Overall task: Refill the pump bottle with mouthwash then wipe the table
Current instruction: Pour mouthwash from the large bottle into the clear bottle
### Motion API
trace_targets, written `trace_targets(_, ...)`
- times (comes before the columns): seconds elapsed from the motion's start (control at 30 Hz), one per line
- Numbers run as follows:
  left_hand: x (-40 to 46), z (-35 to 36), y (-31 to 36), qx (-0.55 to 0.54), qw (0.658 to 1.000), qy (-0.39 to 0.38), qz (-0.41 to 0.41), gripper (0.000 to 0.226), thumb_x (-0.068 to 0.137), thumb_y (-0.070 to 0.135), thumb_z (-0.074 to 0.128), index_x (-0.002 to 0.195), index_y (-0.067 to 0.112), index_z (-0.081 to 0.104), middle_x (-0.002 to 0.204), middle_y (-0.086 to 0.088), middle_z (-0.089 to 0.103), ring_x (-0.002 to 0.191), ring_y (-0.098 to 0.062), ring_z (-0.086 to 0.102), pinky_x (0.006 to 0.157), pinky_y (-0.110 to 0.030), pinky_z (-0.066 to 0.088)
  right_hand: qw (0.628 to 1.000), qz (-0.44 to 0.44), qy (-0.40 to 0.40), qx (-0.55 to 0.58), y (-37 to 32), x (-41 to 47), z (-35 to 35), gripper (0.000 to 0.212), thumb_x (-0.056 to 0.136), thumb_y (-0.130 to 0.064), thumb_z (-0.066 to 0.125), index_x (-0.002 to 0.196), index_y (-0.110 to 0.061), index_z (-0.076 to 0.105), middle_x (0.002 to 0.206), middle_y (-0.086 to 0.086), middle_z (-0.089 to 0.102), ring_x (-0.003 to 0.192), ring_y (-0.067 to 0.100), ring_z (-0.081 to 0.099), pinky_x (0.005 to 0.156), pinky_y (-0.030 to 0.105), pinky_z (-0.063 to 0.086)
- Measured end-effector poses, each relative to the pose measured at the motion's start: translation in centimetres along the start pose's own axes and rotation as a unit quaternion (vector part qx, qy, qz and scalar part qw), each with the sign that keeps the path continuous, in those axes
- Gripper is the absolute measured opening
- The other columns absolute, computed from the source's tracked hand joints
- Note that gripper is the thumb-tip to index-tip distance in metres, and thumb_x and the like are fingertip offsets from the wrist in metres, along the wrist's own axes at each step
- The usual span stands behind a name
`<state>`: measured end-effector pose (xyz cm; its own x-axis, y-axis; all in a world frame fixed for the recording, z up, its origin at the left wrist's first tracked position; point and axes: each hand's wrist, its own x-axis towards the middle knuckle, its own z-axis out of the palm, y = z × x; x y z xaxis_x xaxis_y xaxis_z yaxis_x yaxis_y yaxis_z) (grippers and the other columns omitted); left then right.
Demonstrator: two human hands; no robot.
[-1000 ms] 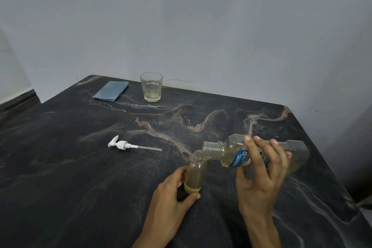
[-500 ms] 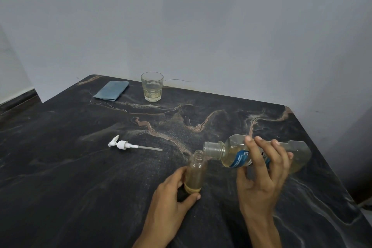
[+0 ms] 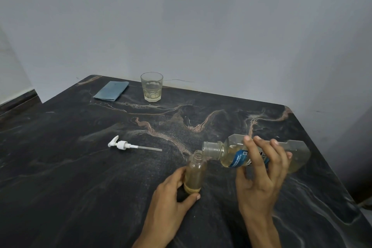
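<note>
Little changed: mouthwash bottle (image 3: pixel 233 155) stays tipped over pump bottle (image 3: pixel 194 173).

Pump bottle (image 3: pixel 194 173) near table (image 3: pixel 60 187) front, mouthwash bottle (image 3: pixel 231 155) right, pump head (image 3: pixel 122 145) left, cloth (image 3: pixel 111 90) and glass (image 3: pixel 151 86) behind.

Dim, even indoor light, soft shadows, slight graininess, wide-angle bending at edges

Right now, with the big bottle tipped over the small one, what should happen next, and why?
Probably keep pouring steadily: the right hand holds the clear labelled mouthwash bottle tipped, mouth at the small clear pump bottle, which the left hand steadies and which looks barely filled.
</note>
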<state>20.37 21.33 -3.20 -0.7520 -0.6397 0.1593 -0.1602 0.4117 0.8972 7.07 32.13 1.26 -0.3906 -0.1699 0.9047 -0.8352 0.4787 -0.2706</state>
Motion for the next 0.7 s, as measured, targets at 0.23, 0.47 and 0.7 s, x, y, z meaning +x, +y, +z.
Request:
trace_targets(0.23,0.00,0.04,-0.20,-0.002,1.000,0.006,0.001,0.053,0.071,0.020,0.081,0.115,0.037,0.056,0.110,0.017,0.067,0.106,0.008,0.060,0.097,-0.032,0.050,1.000,-0.002,-0.003,-0.002,-0.06,0.11,-0.02,0.090,0.050,0.020,0.082,0.124,-0.019,0.048,0.121,0.002,0.046,0.128,0.016,0.029,0.119,0.031,0.006)
trace_targets(0.47,0.03,0.06,-0.26,-0.002,1.000,0.006,0.001,0.055,0.070,0.020,0.081,0.116,0.036,0.056,0.111,0.016,0.067,0.107,0.006,0.060,0.097,-0.032,0.050,1.000,-0.002,-0.001,-0.004,-0.10,0.11,-0.03,0.091,0.050,0.021,0.082,0.124,-0.019,0.048,0.121,0.002,0.046,0.128,0.015,0.028,0.119,0.031,0.007)
trace_targets(0.7,-0.01,0.03,-0.15,-0.001,1.000,0.006,0.003,0.053,0.071,0.019,0.081,0.116,0.034,0.057,0.110,0.015,0.068,0.106,0.005,0.060,0.096,-0.032,0.050,1.000,-0.002,-0.001,-0.004,-0.15,0.10,0.00,0.091,0.050,0.021,0.082,0.124,-0.019,0.048,0.121,0.002,0.046,0.128,0.016,0.029,0.119,0.031,0.006)
